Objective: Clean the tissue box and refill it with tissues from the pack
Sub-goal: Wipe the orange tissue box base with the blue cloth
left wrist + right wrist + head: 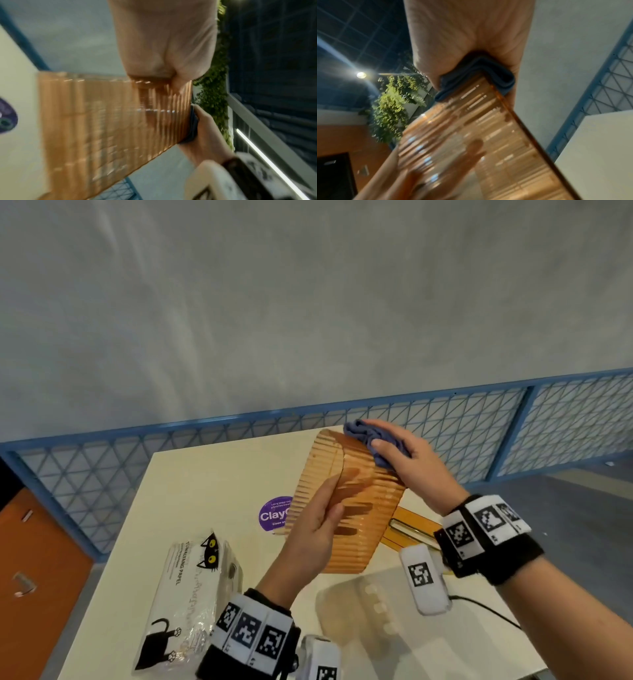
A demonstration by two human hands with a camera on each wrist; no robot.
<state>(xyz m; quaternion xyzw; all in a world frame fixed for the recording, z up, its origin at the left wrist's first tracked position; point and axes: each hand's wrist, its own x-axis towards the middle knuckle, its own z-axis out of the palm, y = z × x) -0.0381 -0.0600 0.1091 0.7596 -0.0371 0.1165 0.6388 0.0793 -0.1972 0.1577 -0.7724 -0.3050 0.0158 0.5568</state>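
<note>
The orange ribbed see-through tissue box (376,501) is held tilted above the cream table (205,474). My left hand (315,529) grips its near side wall, thumb outside and fingers inside, showing through the plastic. At the box's far upper edge my right hand (411,460) holds a folded blue cloth (363,436) against it. The left wrist view shows the box (102,121), my left hand (163,40) and the cloth (193,121) under the right hand (205,135). In the right wrist view the cloth (479,75) wraps over the rim of the box (488,135) under my right hand (462,33). The tissue pack (191,594) with a black cat print lies at the near left.
The box's flat orange lid (407,529) with its slot lies on the table to the right, partly under the box. A purple round sticker (274,515) is on the tabletop. A blue mesh fence (239,433) runs behind the table. An orange cabinet (34,559) stands at the left.
</note>
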